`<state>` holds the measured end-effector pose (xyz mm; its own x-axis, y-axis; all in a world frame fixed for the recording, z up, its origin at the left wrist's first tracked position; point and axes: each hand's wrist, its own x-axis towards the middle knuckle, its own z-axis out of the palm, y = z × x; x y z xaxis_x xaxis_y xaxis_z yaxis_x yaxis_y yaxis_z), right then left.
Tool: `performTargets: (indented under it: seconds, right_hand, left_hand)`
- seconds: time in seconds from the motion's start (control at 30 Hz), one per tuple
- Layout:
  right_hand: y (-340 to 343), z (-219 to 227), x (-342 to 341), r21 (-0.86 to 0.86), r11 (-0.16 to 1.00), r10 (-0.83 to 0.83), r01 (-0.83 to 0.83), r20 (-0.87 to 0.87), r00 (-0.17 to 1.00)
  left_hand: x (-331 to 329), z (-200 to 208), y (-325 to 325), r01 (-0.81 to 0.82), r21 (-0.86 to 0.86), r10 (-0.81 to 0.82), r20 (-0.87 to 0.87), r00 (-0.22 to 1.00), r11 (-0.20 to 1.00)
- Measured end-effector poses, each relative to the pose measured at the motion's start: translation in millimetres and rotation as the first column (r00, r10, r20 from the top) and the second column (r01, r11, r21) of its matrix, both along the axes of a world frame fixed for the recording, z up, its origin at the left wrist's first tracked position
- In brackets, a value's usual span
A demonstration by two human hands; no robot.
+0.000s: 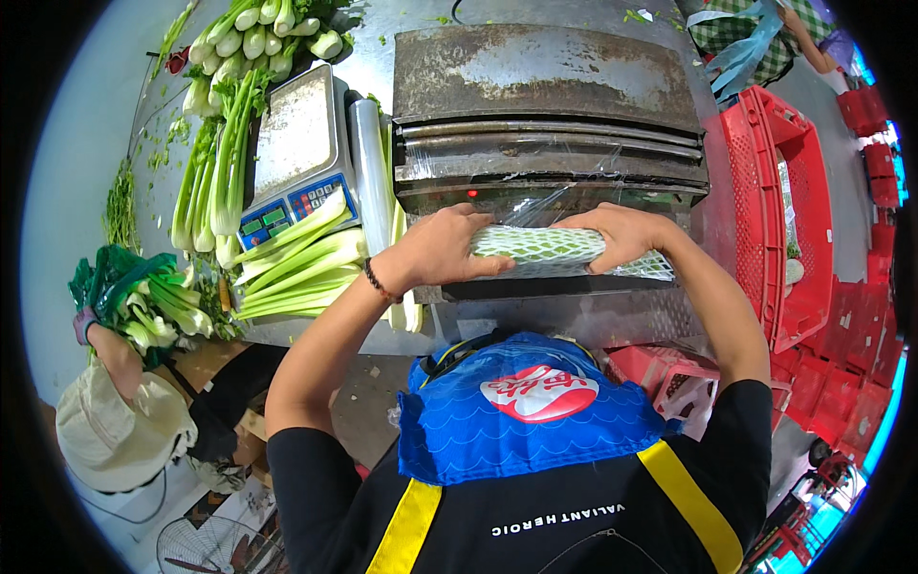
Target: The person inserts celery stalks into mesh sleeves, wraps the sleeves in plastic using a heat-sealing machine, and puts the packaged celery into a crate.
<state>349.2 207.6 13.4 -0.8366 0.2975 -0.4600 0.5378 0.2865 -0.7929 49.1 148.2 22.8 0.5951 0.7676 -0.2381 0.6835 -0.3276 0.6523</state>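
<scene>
A celery bundle (543, 247) sleeved in white foam netting lies crosswise at the front of a worn metal wrapping machine (545, 81). My left hand (435, 251) grips its left end, thumb on the near side and fingers over the far side. At the other end my right hand (626, 237) holds it the same way, with some netting showing beyond the palm. Clear plastic film (547, 207) stretches from the machine's rollers down to the bundle. Loose celery stalks (311, 273) lie left of my left forearm.
On the left are a digital scale (298, 134), a film roll (369, 158) and piled celery (253, 38). A co-worker in a pale hat (124, 430) handles greens at lower left. Red crates (755, 210) stand at right; another person (755, 43) is at far right.
</scene>
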Motion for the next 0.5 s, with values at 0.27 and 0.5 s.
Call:
performTargets:
  seconds: [0.27, 0.5]
  right_hand:
    - [-15.1, -37.1, -0.6, -0.663, 0.747, 0.042, 0.039, 0.106, 0.993]
    - [-49.2, -54.3, -5.5, -0.797, 0.603, 0.002, 0.017, 0.023, 1.000]
  left_hand:
    - [-6.1, -1.5, -13.7, -0.027, -0.311, -0.003, -0.096, 0.995, 0.950]
    - [-25.9, -52.1, -32.9, -0.004, -0.758, -0.022, -0.024, 0.999, 0.652]
